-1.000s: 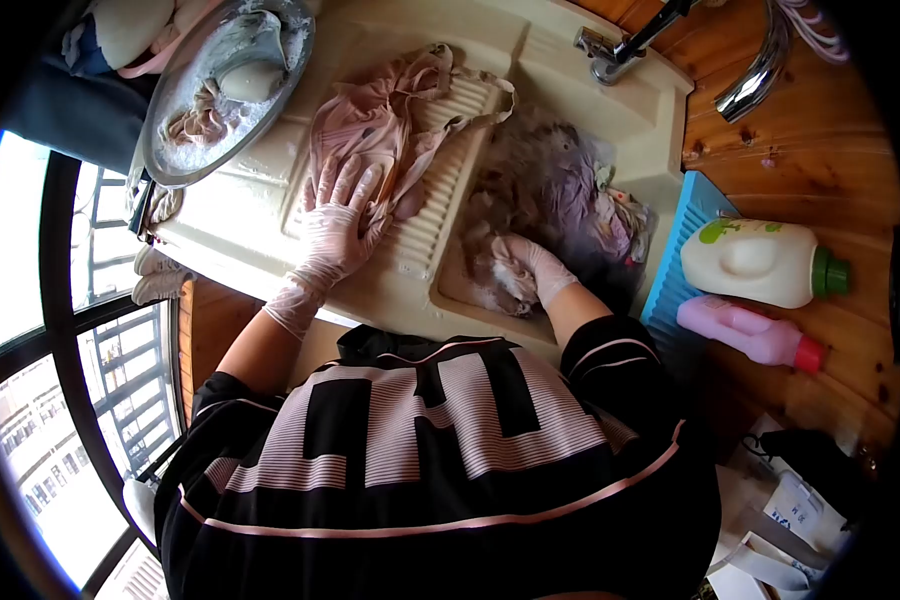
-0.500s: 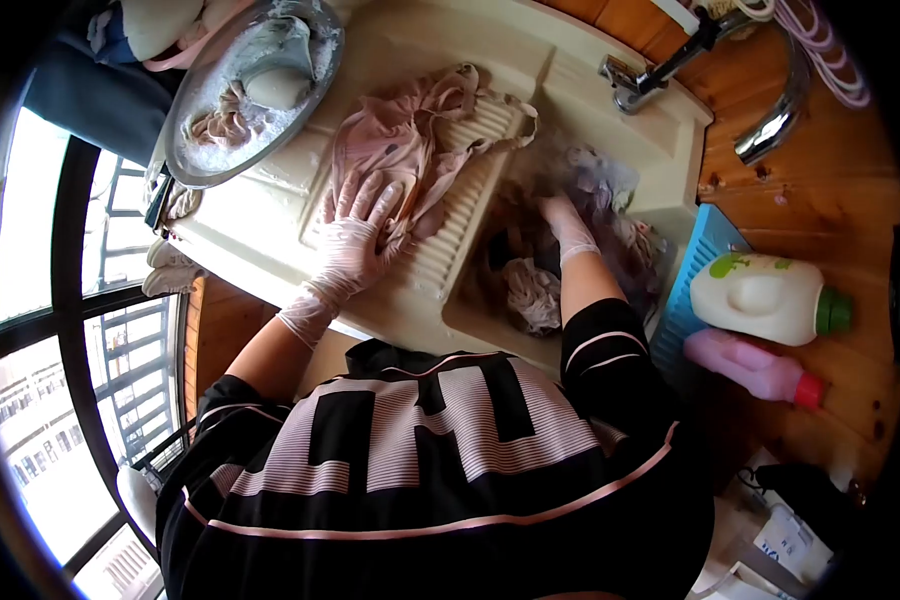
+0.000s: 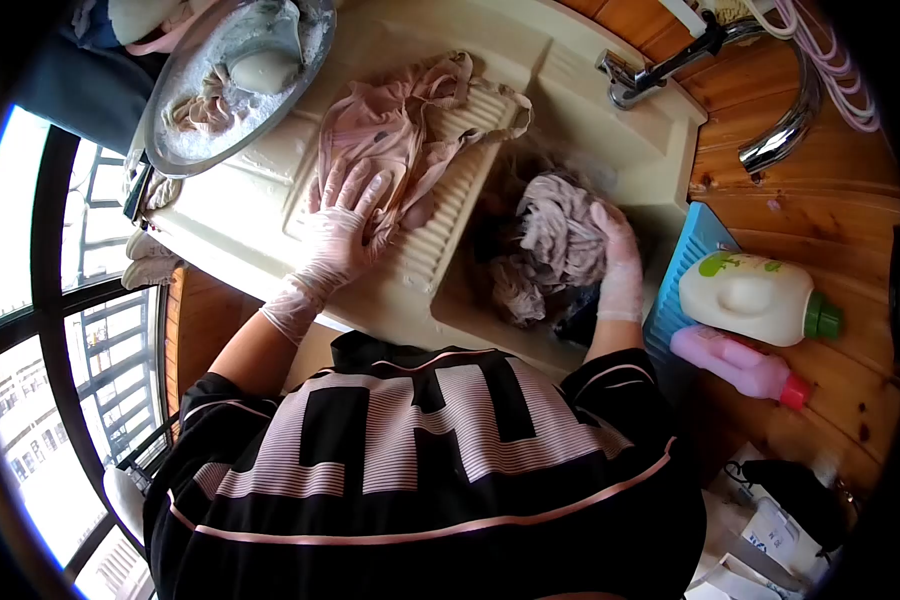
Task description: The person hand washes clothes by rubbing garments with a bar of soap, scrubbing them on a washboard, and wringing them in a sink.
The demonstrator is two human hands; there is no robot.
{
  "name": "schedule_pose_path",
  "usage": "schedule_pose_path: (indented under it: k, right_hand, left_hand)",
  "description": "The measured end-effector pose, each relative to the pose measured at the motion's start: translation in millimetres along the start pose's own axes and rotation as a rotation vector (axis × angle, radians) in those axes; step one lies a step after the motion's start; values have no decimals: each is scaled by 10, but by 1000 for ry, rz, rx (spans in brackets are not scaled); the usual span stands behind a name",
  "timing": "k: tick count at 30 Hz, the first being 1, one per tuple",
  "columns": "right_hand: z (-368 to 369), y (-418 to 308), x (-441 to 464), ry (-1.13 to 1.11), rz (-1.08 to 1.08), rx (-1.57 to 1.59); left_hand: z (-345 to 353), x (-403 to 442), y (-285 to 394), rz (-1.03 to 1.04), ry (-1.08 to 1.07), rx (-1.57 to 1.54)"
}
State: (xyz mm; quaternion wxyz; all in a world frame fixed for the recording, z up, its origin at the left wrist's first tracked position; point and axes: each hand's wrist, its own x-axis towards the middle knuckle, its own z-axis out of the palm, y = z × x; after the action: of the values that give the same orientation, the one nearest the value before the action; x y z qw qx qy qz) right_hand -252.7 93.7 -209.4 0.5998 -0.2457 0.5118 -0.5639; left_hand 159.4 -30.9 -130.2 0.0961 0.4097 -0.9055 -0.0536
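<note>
My left hand, in a thin clear glove, lies flat with its fingers spread on a wet pink garment with straps. The garment is spread over the ribbed washboard of the sink. My right hand, gloved as well, is closed on the right side of a bunched greyish-pink cloth above the basin. Its fingertips are partly hidden by the folds. Under it, a second crumpled pale cloth and darker laundry sit in the basin.
An oval metal tub of suds, with a cloth and a pale scoop-like vessel, stands at upper left. A faucet is at the basin's far side. On the right are a blue ribbed board, a white bottle and a pink bottle.
My right hand has risen from deep in the basin, lifting the bunched greyish-pink cloth. My left hand remains flat on the pink garment. The view has shifted slightly.
</note>
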Motion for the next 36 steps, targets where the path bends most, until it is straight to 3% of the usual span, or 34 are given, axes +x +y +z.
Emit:
schedule_pose_path:
  k: [3, 6, 7, 9, 11, 12, 14, 16, 18, 22, 24, 27, 28, 30, 33, 34, 36]
  right_hand:
    - [438, -694, -535, 64, -63, 2]
    - [153, -829, -747, 115, 145, -270]
    - [55, -833, -686, 133, 212, -710]
    - [222, -885, -505, 106, 473, -1294]
    - [348, -783, -251, 209, 366, -1536]
    - [452, -761, -92, 318, 284, -1423]
    - [322, -494, 589, 251, -75, -1294]
    - [439, -241, 1168, 253, -225, -1149]
    - [299, 249, 1825, 382, -205, -1128]
    - [316, 856, 2376, 100, 83, -1384]
    - [302, 1115, 2269, -13, 32, -1298]
    - [-39, 1755, 2096, -359, 63, -2003]
    - [177, 1548, 1825, -432, 117, -2023]
    - [556, 1330, 1329, -553, -153, -2188]
    - [509, 1256, 1304, -1027, 10, -2207]
    - [-483, 2259, 1808, -520, 158, -1676]
    - [-431, 2187, 1756, -791, 4, -1636]
  left_hand:
    - [19, -10, -10, -4, 9, -26]
    - [11, -18, -13, -7, -31, 0]
    - [-2, -11, -12, -7, -33, -3]
    - [-20, -12, -6, -9, -44, -4]
    - [-27, -2, 6, -16, -50, -9]
    - [-31, 0, 8, -18, -53, -14]
    - [-26, 4, -3, -13, -40, -33]
    - [-9, 4, -5, -17, -44, -48]
    - [-17, 12, -9, -26, -58, -59]
    - [-35, 38, -6, -58, -90, -57]
    - [-89, 53, 20, -67, -111, -53]
    - [-39, 50, 1, -71, -86, -78]
    - [-51, 56, 12, -75, -86, -67]
    - [-45, 59, 7, -62, -67, -78]
    - [-65, 68, 5, -36, -51, -67]
    - [-61, 64, 4, -36, -51, -57]
    - [-43, 17, 4, -39, -46, -53]
